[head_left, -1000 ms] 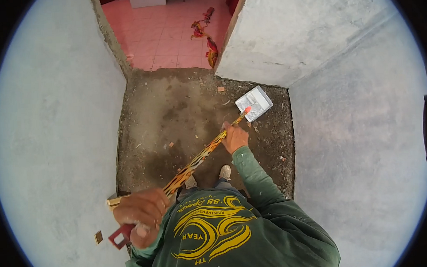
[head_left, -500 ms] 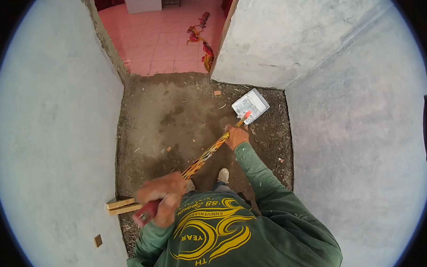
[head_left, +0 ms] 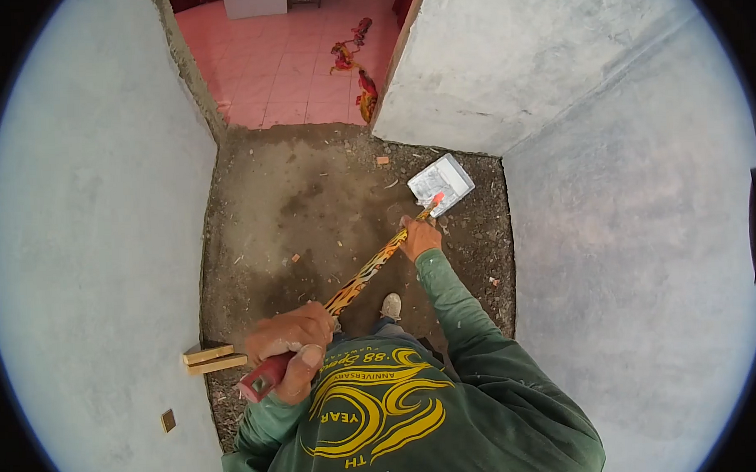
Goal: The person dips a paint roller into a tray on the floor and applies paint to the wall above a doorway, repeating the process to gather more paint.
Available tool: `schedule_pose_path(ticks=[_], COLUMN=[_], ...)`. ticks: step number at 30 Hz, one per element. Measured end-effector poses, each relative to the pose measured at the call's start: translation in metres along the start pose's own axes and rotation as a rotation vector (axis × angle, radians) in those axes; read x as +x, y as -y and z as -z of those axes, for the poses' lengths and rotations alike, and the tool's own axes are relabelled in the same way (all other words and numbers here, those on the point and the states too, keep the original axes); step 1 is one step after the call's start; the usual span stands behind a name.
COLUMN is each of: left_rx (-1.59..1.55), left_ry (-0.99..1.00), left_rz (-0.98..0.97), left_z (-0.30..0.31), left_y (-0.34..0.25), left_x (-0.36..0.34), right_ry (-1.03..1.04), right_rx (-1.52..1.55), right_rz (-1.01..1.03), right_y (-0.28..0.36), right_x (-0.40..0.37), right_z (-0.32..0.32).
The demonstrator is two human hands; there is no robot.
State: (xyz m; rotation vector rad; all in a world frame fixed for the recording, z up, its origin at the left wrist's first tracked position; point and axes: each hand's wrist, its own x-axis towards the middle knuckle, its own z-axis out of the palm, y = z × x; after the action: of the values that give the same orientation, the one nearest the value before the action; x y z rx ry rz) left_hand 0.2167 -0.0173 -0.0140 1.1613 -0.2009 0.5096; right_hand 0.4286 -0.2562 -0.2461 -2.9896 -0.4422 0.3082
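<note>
Both of my hands grip a long pole [head_left: 365,280] with a yellow, orange and black pattern. My left hand [head_left: 290,347] is wrapped round it near its dark red end, low in front of my chest. Farther up, my right hand [head_left: 421,237] closes round the pole, with that arm stretched out. The pole's orange-red tip lies over a white paint tray [head_left: 452,177] on the floor, smeared with pale paint. What is fixed to the tip, if anything, I cannot make out.
Grey plastered walls [head_left: 94,204] stand close on both sides. Two short wood pieces [head_left: 216,366] lie by the left wall, above a wall box [head_left: 168,420]. Small rubble dots the rough floor [head_left: 268,190]. Beyond the doorway, colourful cloth [head_left: 366,95] lies on pink tiles.
The view has shifted very slightly. My left hand has turned a little on the pole's end, its thumb now plainer; the right hand stays almost in place by the tray.
</note>
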Motion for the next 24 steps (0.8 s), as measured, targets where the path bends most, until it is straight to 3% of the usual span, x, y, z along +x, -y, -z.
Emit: schedule_pose_path(ticks=[5, 8, 11, 15, 18, 20, 24], left_rx=[-0.025, -0.038, 0.036, 0.005, 0.002, -0.084, -0.032], left_ry=[-0.064, 0.021, -0.052, -0.009, 0.043, -0.006, 0.102], left_rz=[-0.008, -0.022, -0.003, 0.013, 0.016, -0.070, -0.090], left_z=[0.002, 0.010, 0.000, -0.005, -0.002, 0.001, 0.012], left_y=[-0.032, -0.041, -0.018, 0.006, -0.005, -0.024, -0.043], left_x=[-0.016, -0.016, -0.007, -0.002, -0.010, -0.015, -0.026], right_ry=[0.023, 0.018, -0.024, -0.009, -0.109, -0.113, -0.094], right_rx=[0.069, 0.084, 0.093, -0.044, 0.057, 0.084, 0.100], right_rz=[0.061, 0.060, 0.031, -0.032, -0.002, 0.011, 0.037], right_y=[0.027, 0.039, 0.016, -0.004, 0.005, 0.022, 0.042], right_x=[-0.034, -0.040, -0.022, -0.003, -0.016, -0.032, -0.051], right_z=[0.001, 0.008, -0.006, 0.007, 0.015, 0.025, 0.025])
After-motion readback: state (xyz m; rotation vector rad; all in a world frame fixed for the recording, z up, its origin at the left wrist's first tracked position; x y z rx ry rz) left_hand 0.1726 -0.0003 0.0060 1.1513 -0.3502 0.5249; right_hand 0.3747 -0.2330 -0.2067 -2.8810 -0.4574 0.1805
